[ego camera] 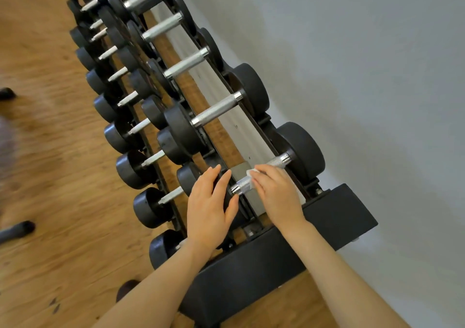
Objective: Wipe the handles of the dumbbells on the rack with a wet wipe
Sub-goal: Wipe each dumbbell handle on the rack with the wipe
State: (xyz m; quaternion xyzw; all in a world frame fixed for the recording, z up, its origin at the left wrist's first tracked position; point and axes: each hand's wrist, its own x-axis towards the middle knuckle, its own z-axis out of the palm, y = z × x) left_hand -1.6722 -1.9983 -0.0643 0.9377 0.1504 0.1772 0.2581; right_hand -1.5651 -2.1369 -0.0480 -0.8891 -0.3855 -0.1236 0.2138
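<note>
Holding the dumbbell's black end [226, 196] steady with your flat left hand [210, 209], your right hand [275, 194] grips the wipe [251, 172] around the handle [260, 174].

Black rack [334, 217] bearing, seemingly, three dumbbell [216, 111] rows

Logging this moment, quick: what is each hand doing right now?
Left hand: open, straight fingers resting on the dumbbell's near head.
Right hand: holding the wet wipe against the dumbbell handle.
</note>
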